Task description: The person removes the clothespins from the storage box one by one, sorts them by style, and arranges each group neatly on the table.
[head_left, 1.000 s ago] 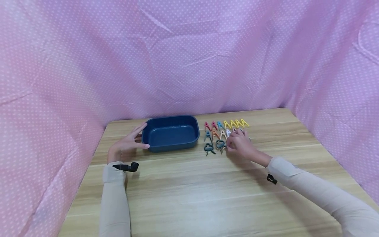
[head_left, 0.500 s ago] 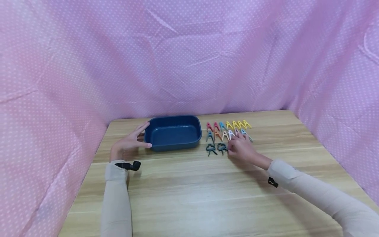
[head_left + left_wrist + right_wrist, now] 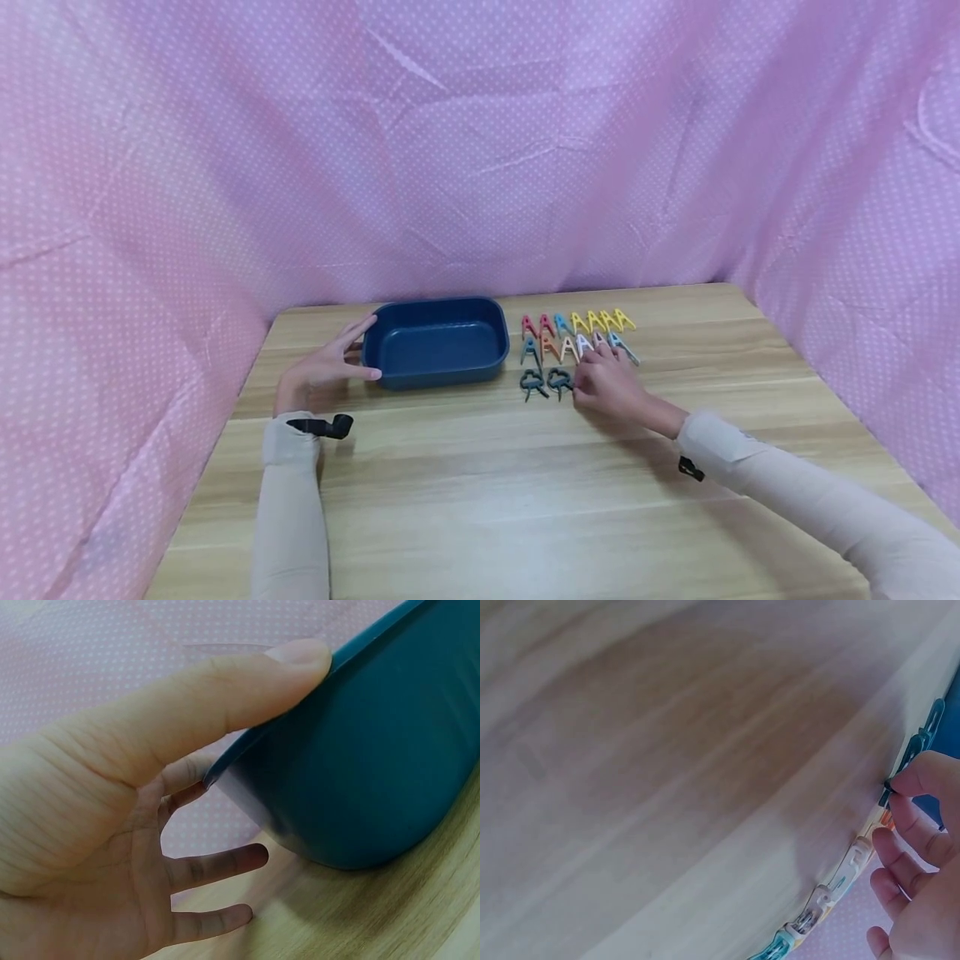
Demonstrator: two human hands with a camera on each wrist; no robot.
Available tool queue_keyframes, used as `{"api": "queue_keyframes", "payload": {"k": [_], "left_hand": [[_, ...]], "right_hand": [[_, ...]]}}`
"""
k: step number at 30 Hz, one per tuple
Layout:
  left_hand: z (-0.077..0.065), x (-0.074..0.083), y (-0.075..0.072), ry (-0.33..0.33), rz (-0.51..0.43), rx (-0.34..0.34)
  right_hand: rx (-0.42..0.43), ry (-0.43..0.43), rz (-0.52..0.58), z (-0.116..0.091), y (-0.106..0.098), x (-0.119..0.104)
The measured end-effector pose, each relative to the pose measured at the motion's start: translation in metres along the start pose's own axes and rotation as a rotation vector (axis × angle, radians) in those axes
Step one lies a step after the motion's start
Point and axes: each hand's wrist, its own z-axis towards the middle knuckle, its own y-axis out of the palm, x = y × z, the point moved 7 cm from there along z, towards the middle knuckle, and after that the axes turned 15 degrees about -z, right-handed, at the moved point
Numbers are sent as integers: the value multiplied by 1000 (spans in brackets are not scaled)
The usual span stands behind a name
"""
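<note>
A dark blue rectangular tub (image 3: 442, 379) stands on the wooden table. My left hand (image 3: 322, 367) is at its left end, with spread, nearly straight fingers. In the left wrist view the thumb (image 3: 300, 656) lies along the rim, while two lower fingers stand apart from the wall. To the right of the tub are two dark green cloud-shaped clips, a left one (image 3: 532, 382) and a right one (image 3: 559, 381). My right hand (image 3: 611, 387) pinches the end of the right clip between thumb (image 3: 922, 776) and index finger. Its other fingers are loosely bent beside the clothespins.
Above the dark clips runs a row of A-shaped clothespins, including an orange one (image 3: 550, 346), a white one (image 3: 585, 344) and a light blue one (image 3: 621, 346). The row behind holds red, blue and yellow clothespins (image 3: 594, 321). A pink dotted curtain (image 3: 480, 167) hangs round the table.
My right hand has drawn slightly toward me, uncovering more of the white, pink and light blue clothespins. The left hand keeps its place at the tub.
</note>
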Motion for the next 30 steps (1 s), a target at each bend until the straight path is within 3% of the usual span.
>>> {"api": "queue_keyframes", "payload": {"k": [6, 15, 30], "left_hand": [[3, 3, -2, 28, -22, 4], [0, 0, -1, -4, -27, 2], [4, -3, -1, -2, -41, -1]], "right_hand": [[12, -15, 40, 1, -2, -2], [23, -35, 54, -2, 0, -4], [53, -77, 93, -2, 1, -4]]}}
